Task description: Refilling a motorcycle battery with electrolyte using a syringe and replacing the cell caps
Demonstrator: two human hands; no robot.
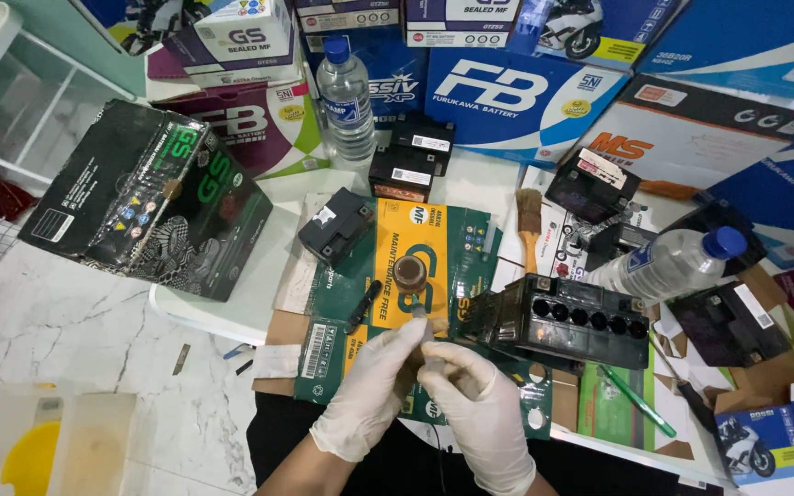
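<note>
Both white-gloved hands, left hand (pixel 374 386) and right hand (pixel 480 404), pinch closed around a small thin grey tool (pixel 422 323) over the flattened green-and-yellow cardboard box (pixel 434 241), near a brown round cap (pixel 410 273), left of the black open-celled battery (pixel 567 321).

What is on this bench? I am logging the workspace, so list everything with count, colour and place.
open battery: 1, black, six round holes on top, right of the hands
small batteries: about 6, black, middle and right of bench
water bottles: 2, clear with blue caps, one upright at back, one lying at right
brush: 1, wooden handle, centre
flattened carton: 1, green and yellow, under the hands
dark box: 1, black and green, left
stacked boxes: many, mostly blue and white, along the back
green tool: 1, right front
brown round thing: 1, just above the hands
left hand: white glove, fingers on a small item, unclear what
right hand: white glove, touching the same item
</note>
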